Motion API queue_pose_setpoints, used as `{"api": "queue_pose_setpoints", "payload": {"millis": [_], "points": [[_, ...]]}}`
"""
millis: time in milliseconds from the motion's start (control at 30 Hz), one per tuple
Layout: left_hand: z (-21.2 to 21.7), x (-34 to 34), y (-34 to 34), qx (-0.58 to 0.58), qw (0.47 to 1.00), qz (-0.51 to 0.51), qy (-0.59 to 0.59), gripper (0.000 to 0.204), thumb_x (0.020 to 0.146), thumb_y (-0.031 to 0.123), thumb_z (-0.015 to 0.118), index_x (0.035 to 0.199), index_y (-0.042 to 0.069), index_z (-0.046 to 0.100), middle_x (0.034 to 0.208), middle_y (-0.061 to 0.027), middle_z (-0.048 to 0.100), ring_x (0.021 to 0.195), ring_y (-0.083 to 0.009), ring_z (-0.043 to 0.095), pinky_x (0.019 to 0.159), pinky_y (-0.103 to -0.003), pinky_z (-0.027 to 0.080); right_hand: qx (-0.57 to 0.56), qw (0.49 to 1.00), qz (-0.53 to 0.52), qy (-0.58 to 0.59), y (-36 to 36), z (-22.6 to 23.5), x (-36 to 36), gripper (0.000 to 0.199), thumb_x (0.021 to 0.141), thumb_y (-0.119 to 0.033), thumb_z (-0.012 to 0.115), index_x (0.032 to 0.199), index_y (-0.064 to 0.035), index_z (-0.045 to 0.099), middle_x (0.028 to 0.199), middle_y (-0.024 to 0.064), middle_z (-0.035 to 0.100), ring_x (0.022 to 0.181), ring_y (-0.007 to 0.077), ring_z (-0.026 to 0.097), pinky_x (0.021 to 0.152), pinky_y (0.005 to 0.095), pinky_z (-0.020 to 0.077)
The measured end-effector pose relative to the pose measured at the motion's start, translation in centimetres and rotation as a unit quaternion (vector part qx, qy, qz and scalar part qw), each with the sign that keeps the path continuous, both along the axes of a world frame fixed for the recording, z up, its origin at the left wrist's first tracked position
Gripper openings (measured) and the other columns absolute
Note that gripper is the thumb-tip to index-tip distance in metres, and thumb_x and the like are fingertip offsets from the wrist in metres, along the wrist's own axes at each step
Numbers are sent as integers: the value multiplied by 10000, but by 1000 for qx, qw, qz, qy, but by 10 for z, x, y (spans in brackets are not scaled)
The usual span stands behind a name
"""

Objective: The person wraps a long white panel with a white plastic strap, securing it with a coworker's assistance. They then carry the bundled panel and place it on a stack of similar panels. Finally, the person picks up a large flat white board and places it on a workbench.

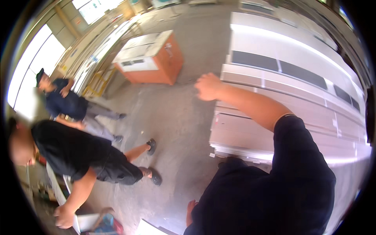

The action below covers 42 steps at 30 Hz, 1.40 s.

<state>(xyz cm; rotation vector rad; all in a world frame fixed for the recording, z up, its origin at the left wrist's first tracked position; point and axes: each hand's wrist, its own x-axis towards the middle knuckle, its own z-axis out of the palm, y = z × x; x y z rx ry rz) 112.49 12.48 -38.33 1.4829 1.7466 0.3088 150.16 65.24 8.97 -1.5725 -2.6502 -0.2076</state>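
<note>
My right hand [208,86] is stretched out ahead over the floor, beside the left end of a stack of long pale panels [250,135]. Its fingers look loosely curled in, with a little blur, and nothing shows in them. The hand appears apart from the panels. At the lower edge, only a small part of my left hand [190,209] peeks out beside my dark shirt; its fingers are mostly hidden. A pale flat sheet or board [150,228] lies near it at the bottom of the view.
Close on the left, a person in black [78,149] is bent forward, one arm reaching down. Behind stands another person in a cap [66,100]. An orange and white box-shaped cabinet [168,58] sits on the concrete floor [168,117], near racks of long material [98,49].
</note>
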Motion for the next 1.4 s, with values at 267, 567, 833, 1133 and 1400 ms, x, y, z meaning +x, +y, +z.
{"api": "queue_pose_setpoints", "payload": {"millis": [267, 567, 833, 1133, 1400], "points": [[10, 74, -81, -221, 919, 322, -53, 260, 943, 321, 522, 962, 97, 653, 797, -119, 674, 733, -301, 670, 646, -433, 540, -307, 917, 219, 133, -42, -12, -96, 410, 856, -255, 689, 1192, -31, 619, 1107, 193, 652, 1014, 330, 627, 885, 399, 498], [162, 189, -112, -97, 606, 747, -255, 575, 884, 423, 577, 1234, -32, 598, 1241, -208, 609, 1123, -307, 597, 947, -381, 479, -417, 741, 524, -53, -179, -41, -274, 395, 871, -217, 663, 1202, -11, 603, 1126, 164, 647, 1055, 280, 631, 901, 366, 500], [48, 386, -205, 110, 172, 919, -339, 397, 932, 366, 574, 1107, 10, 588, 925, -127, 631, 667, -214, 626, 538, -365, 507, -458, 568, 668, -151, -345, -84, -332, 380, 878, -222, 649, 1184, -1, 606, 1096, 163, 650, 1037, 288, 630, 886, 361, 499], [173, 452, -209, 99, -26, 971, -218, 447, 919, 340, 588, 1198, -2, 518, 950, -130, 625, 774, -204, 617, 669, -341, 523, -523, 408, 701, -260, -438, -165, -255, 420, 870, -268, 670, 1207, -25, 603, 1065, 157, 660, 1001, 287, 635, 886, 368, 497], [209, 550, -129, -92, 264, 924, -260, 533, 904, 462, 581, 1184, 10, 625, 1180, -219, 641, 1162, -346, 581, 990, -403, 437, -454, 357, 716, -392, -443, -219, -195, 432, 864, -290, 681, 1189, -15, 613, 1081, 167, 687, 992, 284, 667, 868, 363, 519]]}}
